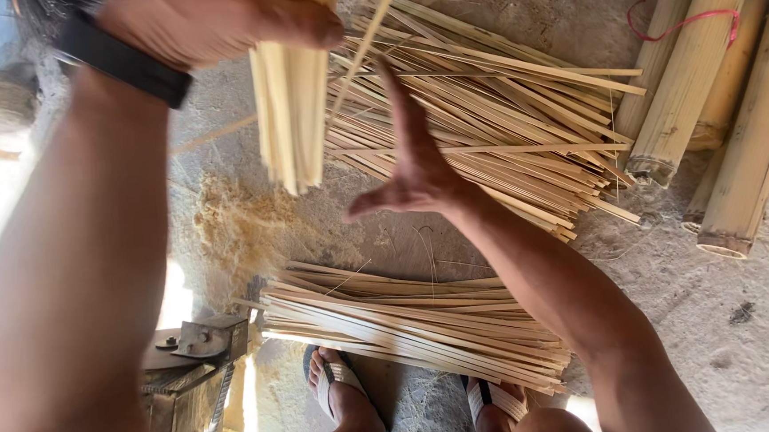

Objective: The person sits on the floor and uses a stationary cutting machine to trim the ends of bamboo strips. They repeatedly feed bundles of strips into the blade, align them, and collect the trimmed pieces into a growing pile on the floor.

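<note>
Gripping a bundle of strips [289, 115] from above, the left hand [212, 22] hangs beside the open, empty right hand [417, 165].

so the left hand [212, 22] is up top, closed round a bunch of sticks [291, 115] hanging down from it. right hand [412, 161] sits just right of that bunch, flat and open, over the big pile of strips [503, 120] spread on the floor [719, 311]. bamboo poles [716, 107] lie off to the right of that pile. nearer the feet [347, 401] there's a second pile of strips [408, 317], sawdust [234, 230] to its upper left, and a metal tool [194, 370] at its left end
</note>
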